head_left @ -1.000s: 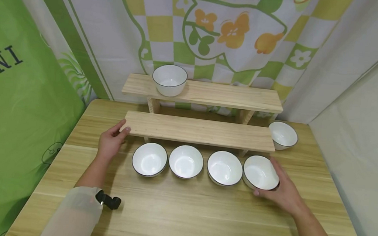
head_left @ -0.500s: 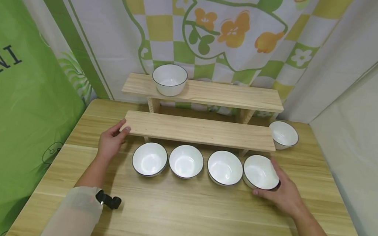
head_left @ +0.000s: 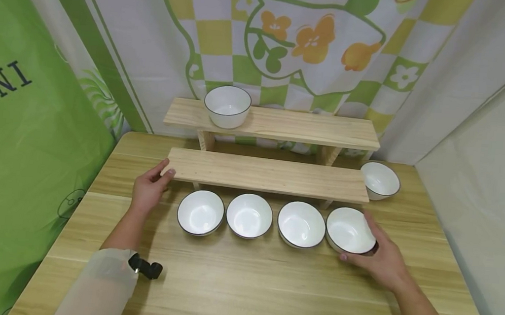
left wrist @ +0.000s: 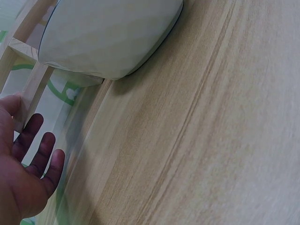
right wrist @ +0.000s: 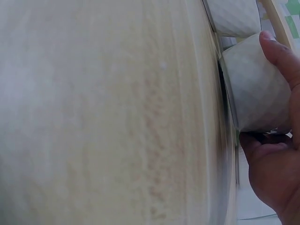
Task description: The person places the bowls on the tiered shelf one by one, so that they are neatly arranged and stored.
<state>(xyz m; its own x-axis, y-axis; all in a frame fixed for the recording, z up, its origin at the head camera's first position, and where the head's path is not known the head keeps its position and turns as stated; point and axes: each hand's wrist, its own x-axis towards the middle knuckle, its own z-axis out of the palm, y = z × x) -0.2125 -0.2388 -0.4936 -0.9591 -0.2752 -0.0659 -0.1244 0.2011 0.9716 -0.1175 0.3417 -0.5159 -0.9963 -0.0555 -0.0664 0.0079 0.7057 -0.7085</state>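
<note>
My left hand (head_left: 148, 189) pinches the left end of the lower board of a two-tier wooden shelf (head_left: 269, 175), thumb on the near side. The other fingers of the left hand (left wrist: 28, 168) hang free of the board in the left wrist view. My right hand (head_left: 384, 262) grips the rightmost white bowl (head_left: 349, 229) around its right side, thumb at the front. That bowl (right wrist: 258, 86) has a faceted outside and a dark rim. To its left in the front row stand three more bowls: one close by (head_left: 301, 224), a middle one (head_left: 249, 215) and a left one (head_left: 201, 213).
Another bowl (head_left: 227, 107) sits on the upper board (head_left: 299, 125), left of its middle. A further bowl (head_left: 380, 180) stands on the table (head_left: 242, 290) just past the right end of the lower board. Patterned cloth (head_left: 217, 36) hangs right behind the shelf.
</note>
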